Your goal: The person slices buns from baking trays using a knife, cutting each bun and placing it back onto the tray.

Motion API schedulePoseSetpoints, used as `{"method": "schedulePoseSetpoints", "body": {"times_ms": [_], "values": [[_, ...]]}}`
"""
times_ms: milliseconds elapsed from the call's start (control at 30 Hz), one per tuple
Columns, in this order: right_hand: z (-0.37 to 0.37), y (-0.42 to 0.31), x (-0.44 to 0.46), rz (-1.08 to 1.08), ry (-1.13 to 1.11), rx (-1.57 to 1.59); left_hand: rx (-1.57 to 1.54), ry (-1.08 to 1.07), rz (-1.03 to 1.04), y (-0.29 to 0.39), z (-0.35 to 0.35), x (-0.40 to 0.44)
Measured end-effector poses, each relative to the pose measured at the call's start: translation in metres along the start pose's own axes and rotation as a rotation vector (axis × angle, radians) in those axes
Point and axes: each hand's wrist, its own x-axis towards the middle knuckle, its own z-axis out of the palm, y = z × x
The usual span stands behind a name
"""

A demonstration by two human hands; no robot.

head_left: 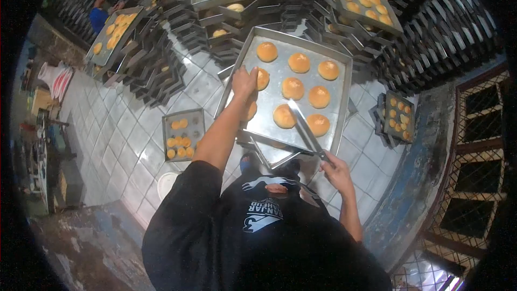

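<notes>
Currently, the right hand [336, 174] clamps a long blade [305, 124] slanting far-left toward 2 buns [283, 117]; left hand [245, 83] beside the tray [260, 125], grip unclear.

Pale tiles cover the floor [121, 129] in here. Nine golden buns [292, 88] lie on the big metal tray [269, 97]. Beyond it, zigzag stacks of trays [153, 81] stand on the tiles; left of it, another tray [163, 143] with more buns; right of it, a low stack [377, 116], topped with buns too.
</notes>
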Motion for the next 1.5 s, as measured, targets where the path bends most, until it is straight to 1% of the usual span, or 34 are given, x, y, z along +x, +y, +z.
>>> {"method": "schedulePoseSetpoints", "body": {"times_ms": [33, 67, 133, 167, 200, 267, 300, 333, 400, 433, 467, 533, 567, 600, 667, 733, 800, 833, 867, 933, 1067, 1100, 1133, 1167, 1200, 1300, 1433, 1467, 1500], "values": [[0.006, 0.002, 0.000, -0.054, 0.002, 0.003, 0.001, -0.102, -0.020, 0.012, -0.003, 0.006], [0.010, 0.005, 0.000, -0.106, 0.003, 0.005, -0.004, -0.112, -0.008, 0.021, -0.007, 0.007], [0.014, -0.003, -0.007, -0.089, 0.010, 0.016, 0.210, -0.346, 0.037, 0.035, -0.017, 0.005], [0.016, -0.002, -0.008, -0.106, 0.032, -0.018, 0.213, -0.281, 0.082, 0.037, -0.018, -0.004], [0.017, -0.002, -0.007, -0.127, 0.053, -0.050, 0.217, -0.282, 0.093, 0.036, -0.017, -0.013], [0.019, -0.003, -0.003, -0.096, 0.050, -0.009, -0.113, -0.270, 0.240, 0.025, -0.016, -0.036], [0.019, -0.006, 0.002, -0.064, 0.038, 0.022, -0.208, -0.329, 0.219, 0.035, -0.030, -0.054], [0.023, -0.015, 0.007, -0.072, 0.039, 0.025, -0.206, -0.324, 0.225, 0.031, -0.025, -0.059], [0.031, -0.034, 0.021, -0.106, 0.089, -0.069, -0.669, -0.411, 0.168, 0.023, -0.019, -0.064], [0.040, -0.033, 0.037, -0.216, 0.138, -0.054, -0.933, -0.419, 0.050, 0.033, -0.028, -0.072], [0.040, -0.032, 0.045, -0.226, 0.129, -0.054, -0.931, -0.406, 0.052, 0.033, -0.025, -0.070], [0.046, -0.080, 0.052, -0.308, 0.152, -0.133, -1.695, -0.519, -0.286, 0.028, -0.012, -0.055], [0.050, -0.091, 0.058, -0.320, 0.154, -0.144, -1.803, -0.477, -0.532, 0.033, -0.011, -0.056], [0.053, -0.097, 0.066, -0.330, 0.141, -0.147, -1.807, -0.460, -0.525, 0.037, -0.011, -0.056], [0.060, -0.102, 0.078, -0.574, 0.202, -0.301, -1.889, -0.364, -0.717, 0.040, -0.011, -0.058], [0.065, -0.110, 0.076, -0.579, 0.176, -0.322, -1.880, -0.355, -0.716, 0.044, -0.012, -0.061], [0.067, -0.113, 0.073, -0.582, 0.153, -0.344, -1.891, -0.405, -0.660, 0.049, -0.016, -0.063], [0.068, -0.112, 0.071, -0.625, 0.156, -0.338, -1.884, -0.364, -0.706, 0.060, -0.027, -0.069], [0.068, -0.110, 0.068, -0.666, 0.160, -0.332, -1.886, -0.358, -0.709, 0.062, -0.030, -0.070], [0.064, -0.105, 0.061, -0.642, 0.165, -0.368, -1.939, -0.370, -0.619, 0.060, -0.031, -0.068], [0.054, -0.102, 0.039, -0.567, 0.169, -0.404, -1.945, -0.364, -0.585, 0.058, -0.037, -0.075], [0.053, -0.101, 0.043, -0.566, 0.170, -0.406, -1.895, -0.421, -0.506, 0.056, -0.036, -0.077], [0.052, -0.100, 0.048, -0.629, 0.192, -0.413, -1.841, -0.479, -0.430, 0.055, -0.034, -0.081], [0.052, -0.100, 0.053, -0.688, 0.215, -0.418, -1.838, -0.488, -0.437, 0.057, -0.029, -0.087], [0.052, -0.104, 0.058, -0.681, 0.221, -0.416, -1.812, -0.474, -0.413, 0.063, -0.023, -0.093], [0.054, -0.123, 0.076, -0.621, 0.193, -0.437, -1.804, -0.473, -0.381, 0.066, -0.018, -0.096], [0.039, -0.120, 0.051, -0.603, 0.124, -0.506, -1.798, -0.464, -0.369, 0.046, -0.031, -0.076], [0.034, -0.112, 0.041, -0.550, 0.091, -0.459, -1.804, -0.453, -0.367, 0.043, -0.035, -0.076], [0.032, -0.108, 0.036, -0.494, 0.058, -0.412, -1.710, -0.441, -0.294, 0.047, -0.045, -0.082]]}}
